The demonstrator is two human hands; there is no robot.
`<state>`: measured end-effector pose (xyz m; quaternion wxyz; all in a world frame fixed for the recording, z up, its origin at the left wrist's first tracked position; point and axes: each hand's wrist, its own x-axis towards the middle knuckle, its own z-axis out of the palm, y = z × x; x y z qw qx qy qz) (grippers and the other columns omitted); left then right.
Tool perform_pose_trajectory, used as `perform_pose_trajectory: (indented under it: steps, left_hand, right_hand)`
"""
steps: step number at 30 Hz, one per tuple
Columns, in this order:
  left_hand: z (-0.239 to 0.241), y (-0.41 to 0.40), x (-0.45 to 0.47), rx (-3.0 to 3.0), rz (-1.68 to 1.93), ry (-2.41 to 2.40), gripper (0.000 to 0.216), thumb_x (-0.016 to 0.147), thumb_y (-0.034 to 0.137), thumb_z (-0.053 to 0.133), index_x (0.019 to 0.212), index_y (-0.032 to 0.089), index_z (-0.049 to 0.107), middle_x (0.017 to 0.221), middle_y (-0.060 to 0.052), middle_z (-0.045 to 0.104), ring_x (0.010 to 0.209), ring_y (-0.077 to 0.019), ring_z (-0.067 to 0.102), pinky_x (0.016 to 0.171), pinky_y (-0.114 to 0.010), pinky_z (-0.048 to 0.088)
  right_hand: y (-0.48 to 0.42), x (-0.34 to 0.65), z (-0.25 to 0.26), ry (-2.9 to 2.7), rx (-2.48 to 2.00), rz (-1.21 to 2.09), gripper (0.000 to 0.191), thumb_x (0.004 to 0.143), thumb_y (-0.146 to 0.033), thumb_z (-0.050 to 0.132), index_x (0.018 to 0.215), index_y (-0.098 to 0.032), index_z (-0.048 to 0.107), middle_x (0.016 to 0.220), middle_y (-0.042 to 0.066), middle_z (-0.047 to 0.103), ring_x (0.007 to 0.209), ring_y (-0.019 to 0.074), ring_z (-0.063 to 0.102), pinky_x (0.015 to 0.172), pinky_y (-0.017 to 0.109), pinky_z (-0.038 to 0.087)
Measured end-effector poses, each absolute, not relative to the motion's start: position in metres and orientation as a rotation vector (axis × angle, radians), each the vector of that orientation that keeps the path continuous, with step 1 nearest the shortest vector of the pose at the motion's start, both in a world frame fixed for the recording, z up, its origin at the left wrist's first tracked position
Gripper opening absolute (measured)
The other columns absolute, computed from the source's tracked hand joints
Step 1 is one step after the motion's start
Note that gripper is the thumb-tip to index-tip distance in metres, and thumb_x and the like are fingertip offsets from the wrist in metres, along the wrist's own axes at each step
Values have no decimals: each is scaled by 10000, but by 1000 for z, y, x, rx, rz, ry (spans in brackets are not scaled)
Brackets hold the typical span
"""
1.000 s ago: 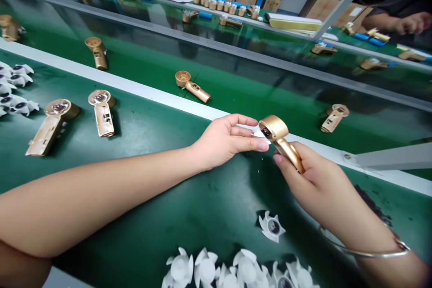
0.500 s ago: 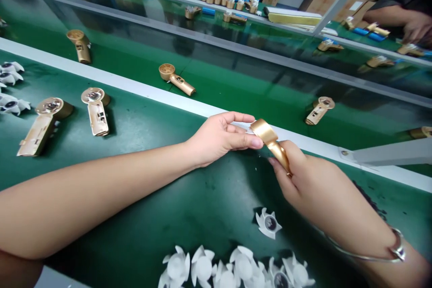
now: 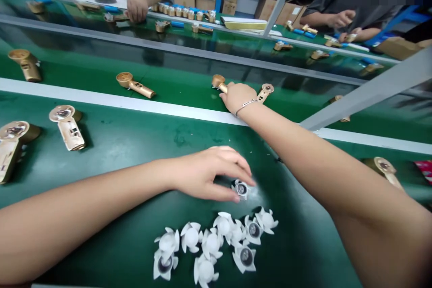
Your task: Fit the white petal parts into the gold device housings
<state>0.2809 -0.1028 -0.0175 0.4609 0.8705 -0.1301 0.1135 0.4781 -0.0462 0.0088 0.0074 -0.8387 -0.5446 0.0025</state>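
Note:
My left hand (image 3: 209, 172) is low over the green work surface (image 3: 135, 144), its fingertips pinched on a small white fan blade (image 3: 240, 188) that lies apart from the pile. My right hand (image 3: 238, 96) reaches far forward onto the green conveyor belt (image 3: 175, 76). Its fingers are curled over the handle of a gold fan body (image 3: 219, 82), whose round head sticks out to the left of the hand. A second gold fan body (image 3: 265, 92) lies just to the right of that hand. A thin bangle circles my right wrist.
Several white fan blades (image 3: 212, 243) are heaped near the front edge. Open gold half-shells (image 3: 67, 126) lie at left, and another gold piece (image 3: 384, 168) at right. More gold bodies (image 3: 135, 84) ride the belt. A grey metal bar (image 3: 364, 92) slants across the right. Other people work at the far bench.
My right hand carried the gold fan body away from me onto the belt. My left hand let go of it, dropped toward the blades and closed on a single one.

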Motion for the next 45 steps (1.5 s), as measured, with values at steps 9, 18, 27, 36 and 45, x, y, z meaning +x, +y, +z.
perform_pose_trajectory:
  steps: [9, 18, 27, 36, 45]
  left_hand:
    - [-25, -101, 281, 2375, 240, -188, 392, 899, 326, 680, 1281, 241, 655, 1321, -107, 671, 1256, -286, 577, 1181, -511, 305]
    - [-27, -102, 281, 2455, 191, -9, 435, 895, 466, 679, 1269, 243, 654, 1318, -118, 674, 1297, -288, 549, 1242, -637, 127]
    - [-29, -99, 285, 2220, 372, 47, 269, 876, 382, 703, 1070, 198, 735, 1094, -92, 771, 1095, -248, 689, 1067, -415, 477]
    - [-25, -106, 285, 1377, 344, 344, 355, 714, 338, 865, 973, 159, 699, 859, -43, 748, 837, -173, 744, 841, -302, 604]
    - [-27, -102, 287, 1120, 324, 358, 410, 599, 261, 944, 894, 145, 684, 851, -56, 754, 837, -200, 755, 873, -376, 593]
  right_hand:
    - [-228, 549, 26, -1856, -2343, -374, 187, 941, -291, 512, 958, -182, 662, 843, 97, 700, 740, 253, 636, 657, 364, 455]
    - [-298, 560, -21, -2154, -2055, -258, 208, 1011, -251, 489, 1023, -164, 678, 1031, 118, 693, 930, 240, 639, 822, 381, 516]
    - [-274, 548, -3, -2165, -2053, -84, 170, 979, -238, 470, 855, -194, 578, 844, 75, 627, 751, 206, 584, 699, 344, 467]
    - [-232, 453, 15, -1854, -1690, 448, 124, 1001, -214, 501, 912, -223, 588, 856, 29, 614, 745, 147, 578, 669, 274, 475]
    - [-227, 456, 7, -1839, -1711, 316, 87, 979, -195, 539, 923, -231, 595, 881, 36, 630, 768, 157, 600, 669, 284, 480]
